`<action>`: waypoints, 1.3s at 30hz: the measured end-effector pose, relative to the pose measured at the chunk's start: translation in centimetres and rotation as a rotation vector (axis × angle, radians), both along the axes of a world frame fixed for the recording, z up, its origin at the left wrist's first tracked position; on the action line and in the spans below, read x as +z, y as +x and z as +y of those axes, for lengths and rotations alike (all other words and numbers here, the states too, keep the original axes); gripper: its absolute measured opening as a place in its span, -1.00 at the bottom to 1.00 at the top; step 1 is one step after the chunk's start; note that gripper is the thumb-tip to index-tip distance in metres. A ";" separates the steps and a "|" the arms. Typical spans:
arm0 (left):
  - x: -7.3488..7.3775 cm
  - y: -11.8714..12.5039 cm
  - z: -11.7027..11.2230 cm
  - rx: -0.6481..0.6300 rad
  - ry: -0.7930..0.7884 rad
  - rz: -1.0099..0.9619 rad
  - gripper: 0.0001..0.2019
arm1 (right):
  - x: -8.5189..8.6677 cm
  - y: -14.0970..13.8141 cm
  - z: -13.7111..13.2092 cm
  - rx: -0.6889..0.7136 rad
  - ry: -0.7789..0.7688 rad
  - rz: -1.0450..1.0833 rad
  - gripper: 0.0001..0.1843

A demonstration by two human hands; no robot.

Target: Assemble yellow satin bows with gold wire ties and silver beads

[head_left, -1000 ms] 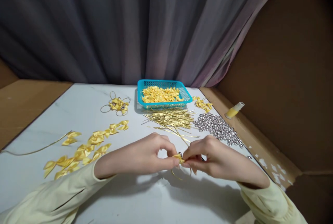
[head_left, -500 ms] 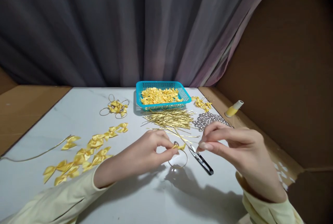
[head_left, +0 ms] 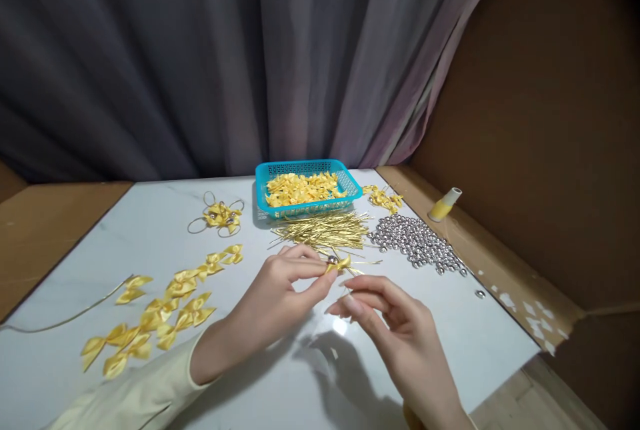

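Our left hand [head_left: 293,290] pinches a yellow bow [head_left: 343,263] and silver bead [head_left: 333,259] above the tabletop [head_left: 490,343], probably to leave its far end exposed; our right hand [head_left: 397,327] hovers just beside, its grip possibly empty, we cannot tell.

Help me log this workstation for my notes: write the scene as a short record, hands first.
Left hand: pinches a yellow bow with a silver bead
Right hand: close to the bow; hold unclear
Blue basket: far side of table, holding yellow ribbon pieces
Gold wires: heaped before the basket
Silver beads: spread right of the wires
Loose bows: left side
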State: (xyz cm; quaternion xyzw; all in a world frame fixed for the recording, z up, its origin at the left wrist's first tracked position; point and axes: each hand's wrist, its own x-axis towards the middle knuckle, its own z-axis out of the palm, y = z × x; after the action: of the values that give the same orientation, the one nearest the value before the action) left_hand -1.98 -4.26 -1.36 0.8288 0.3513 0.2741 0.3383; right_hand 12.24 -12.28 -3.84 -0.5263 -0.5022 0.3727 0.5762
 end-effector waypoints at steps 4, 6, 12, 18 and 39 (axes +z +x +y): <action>0.0 0.1 -0.2 -0.021 -0.067 -0.041 -0.71 | -0.3 -0.5 0.3 -0.087 0.013 -0.028 -0.82; -0.2 0.2 -0.2 -0.003 -0.073 -0.058 -0.71 | -0.5 -0.8 0.3 -0.115 0.017 -0.056 -0.79; -0.2 0.3 -0.2 0.000 -0.178 -0.107 -0.70 | -1.0 -1.3 0.3 -0.148 0.008 -0.097 -0.74; -0.3 0.3 -0.1 -0.057 -0.276 -0.133 -0.64 | -1.7 -1.1 0.7 -0.134 -0.010 -0.089 -0.74; -0.3 0.6 -0.1 0.000 -0.283 -0.187 -0.65 | -2.7 -1.3 0.8 -0.108 0.080 -0.283 -0.74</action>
State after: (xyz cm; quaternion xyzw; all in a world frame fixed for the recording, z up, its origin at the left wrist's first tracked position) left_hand -1.33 -4.35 -1.68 0.7438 0.3534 0.2979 0.4829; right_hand 10.89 -11.49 -6.52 -0.5765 -0.5638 0.2428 0.5392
